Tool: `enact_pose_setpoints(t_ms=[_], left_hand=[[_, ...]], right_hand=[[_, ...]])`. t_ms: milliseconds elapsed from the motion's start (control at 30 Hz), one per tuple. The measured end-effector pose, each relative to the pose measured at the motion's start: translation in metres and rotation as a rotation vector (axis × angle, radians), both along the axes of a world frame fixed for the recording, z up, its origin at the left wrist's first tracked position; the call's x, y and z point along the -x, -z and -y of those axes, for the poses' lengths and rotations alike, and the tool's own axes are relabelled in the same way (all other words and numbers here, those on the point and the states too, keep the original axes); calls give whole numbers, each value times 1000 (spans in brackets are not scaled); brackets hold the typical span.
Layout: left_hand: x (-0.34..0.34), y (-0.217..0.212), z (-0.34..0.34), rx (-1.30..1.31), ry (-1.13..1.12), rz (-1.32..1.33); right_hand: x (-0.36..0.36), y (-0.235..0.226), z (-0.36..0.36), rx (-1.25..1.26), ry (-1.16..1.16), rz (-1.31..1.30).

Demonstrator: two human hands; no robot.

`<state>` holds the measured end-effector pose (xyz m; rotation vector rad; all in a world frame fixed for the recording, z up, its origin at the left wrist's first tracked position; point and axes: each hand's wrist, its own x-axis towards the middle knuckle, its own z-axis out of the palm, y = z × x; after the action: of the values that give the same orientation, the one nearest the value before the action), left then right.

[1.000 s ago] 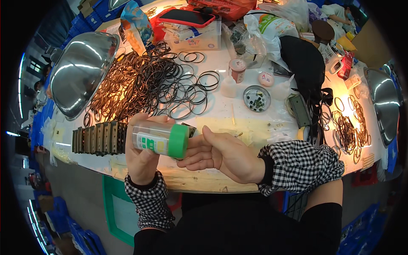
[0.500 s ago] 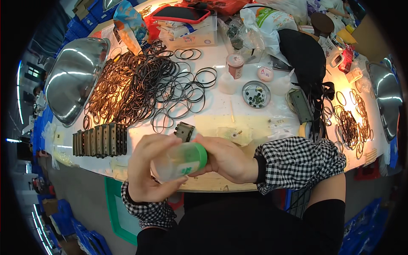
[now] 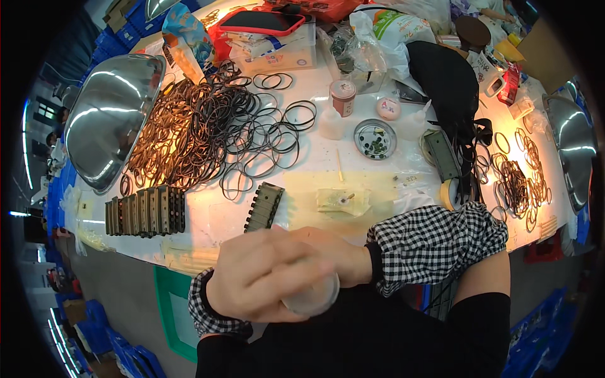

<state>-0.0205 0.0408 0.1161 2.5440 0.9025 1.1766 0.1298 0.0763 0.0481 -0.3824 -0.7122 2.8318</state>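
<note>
Container [image 3: 311, 295], a single pale translucent tub, sits low in front of the person's body, off the near edge of the tabletop [image 3: 315, 173], and only its rounded end shows below the fingers. One left hand [image 3: 265, 274] wraps over it from above, its grip closed around the tub, and one right hand [image 3: 340, 258] presses against it from the far side, mostly hidden behind the left, so I cannot tell how its fingers are set. Both wrists wear checked cuffs. At the near edge, just beyond the knuckles, lies one loose ridged metal block [image 3: 265, 206], tilted; a row of similar blocks [image 3: 146, 211], about seven standing side by side, sits toward the near left corner. Behind them spreads a large heap of brown and black rubber rings [image 3: 208, 132], too many to count, with a second, smaller heap [image 3: 513, 183] near the right edge. Two steel bowls are in view: one [image 3: 110, 120] at the left edge, one [image 3: 573, 151] at the right edge. Mid-tabletop stand one small round dish [image 3: 374, 138] of dark bits and one small white squeeze bottle [image 3: 331, 123] just to its left.
</note>
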Motion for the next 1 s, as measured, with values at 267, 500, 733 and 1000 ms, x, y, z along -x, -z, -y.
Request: enact_pose_setpoints(t_ms=[267,500,733,1000], left_hand=[[11,17,7,-12,-181,-53],[14,16,15,19,-91,4],[9,10,20,-50,84,23],[15,15,-1,118,289,155]], right_hand=[[0,8,-14,-257,73,145],[-3,-1,-8,-164,2,185],[-9,-2,10,-35,0,113],[-5,-17,-1,-23,46,197]])
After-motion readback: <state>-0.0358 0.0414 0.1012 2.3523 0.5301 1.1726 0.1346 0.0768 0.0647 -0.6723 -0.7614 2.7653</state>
